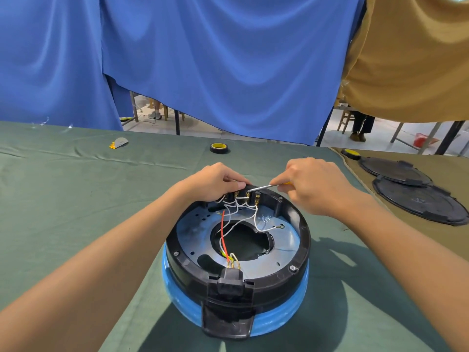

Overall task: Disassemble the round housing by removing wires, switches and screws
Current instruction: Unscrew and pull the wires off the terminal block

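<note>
The round housing (302, 240) has a black ring on a blue base and lies open side up on the green cloth. Inside it are a metal plate (276, 260), white wires (236, 212), a red wire (222, 229) and a black plug socket (229, 278) at the near rim. At the far rim sit the switches (247, 195) with brass terminals. My left hand (215, 182) grips that far rim over the switches. A screwdriver (264, 186) is held in my right hand (314, 185), its metal tip touching the top of the switches.
A black and yellow tape roll (219, 148) lies on the green table cloth (76, 189) beyond the housing. Two black round covers (416, 196) and another tape roll (351, 153) sit at the right. A grey and yellow scrap (119, 143) lies far left. Blue and tan curtains hang behind.
</note>
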Demonstrator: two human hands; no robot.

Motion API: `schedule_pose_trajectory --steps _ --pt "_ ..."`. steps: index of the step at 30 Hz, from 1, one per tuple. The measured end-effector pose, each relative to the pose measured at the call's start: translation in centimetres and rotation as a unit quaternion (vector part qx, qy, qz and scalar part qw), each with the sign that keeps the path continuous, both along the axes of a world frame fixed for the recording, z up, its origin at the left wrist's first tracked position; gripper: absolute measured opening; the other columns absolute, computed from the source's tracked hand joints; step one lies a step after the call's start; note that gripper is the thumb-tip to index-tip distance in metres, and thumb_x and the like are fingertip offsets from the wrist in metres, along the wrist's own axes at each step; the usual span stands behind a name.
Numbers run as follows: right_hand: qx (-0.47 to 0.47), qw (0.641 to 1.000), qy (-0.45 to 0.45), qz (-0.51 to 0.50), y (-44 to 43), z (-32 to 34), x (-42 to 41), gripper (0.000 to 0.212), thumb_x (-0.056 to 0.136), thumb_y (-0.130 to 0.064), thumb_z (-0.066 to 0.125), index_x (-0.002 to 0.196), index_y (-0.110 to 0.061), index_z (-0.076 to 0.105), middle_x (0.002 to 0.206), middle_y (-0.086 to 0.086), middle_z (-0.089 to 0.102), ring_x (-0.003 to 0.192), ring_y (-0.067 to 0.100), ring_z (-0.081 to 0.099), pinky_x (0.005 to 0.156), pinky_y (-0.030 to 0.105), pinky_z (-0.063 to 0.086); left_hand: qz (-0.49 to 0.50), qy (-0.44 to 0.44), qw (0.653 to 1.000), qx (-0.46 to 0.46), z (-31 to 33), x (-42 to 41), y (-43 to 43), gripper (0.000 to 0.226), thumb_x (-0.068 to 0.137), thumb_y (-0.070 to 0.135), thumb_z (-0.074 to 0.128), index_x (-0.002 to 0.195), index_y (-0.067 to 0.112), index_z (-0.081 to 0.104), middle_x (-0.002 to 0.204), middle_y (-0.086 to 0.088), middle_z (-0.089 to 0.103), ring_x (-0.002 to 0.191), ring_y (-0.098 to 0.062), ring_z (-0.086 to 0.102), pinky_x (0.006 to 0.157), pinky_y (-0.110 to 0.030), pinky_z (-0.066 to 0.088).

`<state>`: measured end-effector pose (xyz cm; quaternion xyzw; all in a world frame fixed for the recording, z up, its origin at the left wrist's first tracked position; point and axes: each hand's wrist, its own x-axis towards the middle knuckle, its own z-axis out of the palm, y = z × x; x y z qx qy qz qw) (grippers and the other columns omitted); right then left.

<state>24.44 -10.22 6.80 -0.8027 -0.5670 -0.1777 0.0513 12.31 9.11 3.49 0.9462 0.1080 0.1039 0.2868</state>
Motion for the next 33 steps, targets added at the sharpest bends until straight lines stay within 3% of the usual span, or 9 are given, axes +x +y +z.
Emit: schedule_pose_trajectory --steps 3,7,12,16,19,21,23,26,33 --pt "-0.018 0.999 -0.045 0.017 0.4 0.8 -0.5 0.029 0.094 -0.027 0.055 0.112 -0.044 0.068 0.085 -0.015 0.043 0.083 0.015 0.051 0.06 0.028 0.03 0.0 -0.009 1.0 0.003 0.0 -0.1 -0.1 0.026 0.101 0.025 0.053 0.121 0.029 0.07 0.074 0.023 0.069 0.074 0.009 0.056 0.048 -0.002 0.035" --pt "-0.053 0.992 -0.103 0.045 0.9 1.6 -0.8 0.032 0.093 -0.025 0.053 0.114 -0.046 0.067 0.093 -0.014 0.052 0.099 0.015 0.058 0.057 0.026 0.028 0.007 -0.016 1.0 0.011 -0.3 0.3 -0.1 0.026 0.101 0.025 0.054 0.12 0.027 0.071 0.055 0.018 0.063 0.039 -0.003 0.042 0.045 -0.008 0.033" --pt "-0.131 0.991 -0.018 0.011 2.8 3.2 0.8 0.033 0.092 -0.022 0.055 0.109 -0.047 0.068 0.084 -0.02 0.049 0.104 0.013 0.054 0.06 0.028 0.031 0.007 -0.012 1.0 0.013 -0.3 0.3 0.0 0.026 0.101 0.026 0.053 0.119 0.029 0.071 0.051 0.019 0.06 0.038 -0.006 0.036 0.043 -0.011 0.031" --pt "-0.18 0.981 0.074 0.028 4.4 4.3 2.5 0.023 0.091 -0.022 0.063 0.103 -0.039 0.074 0.075 -0.024 0.054 0.079 0.005 0.052 0.056 0.023 0.032 0.02 -0.008 1.0 0.016 -0.2 0.3 -0.1 0.025 0.1 0.027 0.054 0.119 0.028 0.07 0.041 0.018 0.052 0.037 -0.007 0.033 0.043 -0.011 0.031" --pt "-0.194 0.969 0.149 0.048 5.1 4.4 3.2 0.021 0.09 -0.016 0.065 0.101 -0.029 0.076 0.08 -0.021 0.065 0.084 0.006 0.06 0.062 0.014 0.041 0.015 -0.01 0.999 0.027 0.0 0.1 -0.2 0.026 0.101 0.026 0.054 0.121 0.026 0.07 0.068 0.034 0.058 0.047 -0.006 0.051 0.047 -0.006 0.034" --pt "-0.199 0.961 0.187 0.048 5.2 4.2 3.5 0.021 0.09 -0.015 0.065 0.1 -0.03 0.076 0.088 -0.019 0.068 0.093 0.009 0.062 0.071 0.016 0.045 0.009 -0.012 0.999 0.033 0.1 0.0 -0.3 0.027 0.101 0.026 0.053 0.123 0.026 0.069 0.079 0.045 0.04 0.064 0.005 0.055 0.049 -0.002 0.035" --pt "-0.196 0.961 0.19 0.051 5.1 4.0 3.5 0.021 0.091 -0.017 0.064 0.1 -0.032 0.076 0.086 -0.023 0.067 0.093 0.008 0.062 0.075 0.021 0.046 0.009 -0.013 0.999 0.032 0.0 0.0 -0.4 0.027 0.101 0.026 0.053 0.123 0.027 0.068 0.075 0.047 0.042 0.051 -0.003 0.052 0.047 -0.004 0.034" --pt "-0.164 0.975 0.138 0.055 4.2 3.6 3.2 0.022 0.092 -0.022 0.061 0.102 -0.037 0.074 0.067 -0.028 0.06 0.085 0.003 0.058 0.072 0.022 0.047 0.018 -0.02 0.999 0.023 -0.2 0.1 -0.1 0.026 0.1 0.028 0.054 0.12 0.03 0.07 0.058 0.017 0.066 0.038 -0.005 0.039 0.043 -0.008 0.032" --pt "-0.061 0.997 0.048 0.025 0.2 0.8 2.1 0.031 0.095 -0.027 0.052 0.113 -0.048 0.066 0.097 -0.017 0.06 0.105 0.017 0.056 0.068 0.029 0.032 0.013 -0.019 0.999 0.027 -0.5 0.3 0.3 0.025 0.1 0.03 0.054 0.12 0.032 0.069 0.102 0.006 0.075 0.042 0.001 0.045 0.047 -0.007 0.035"
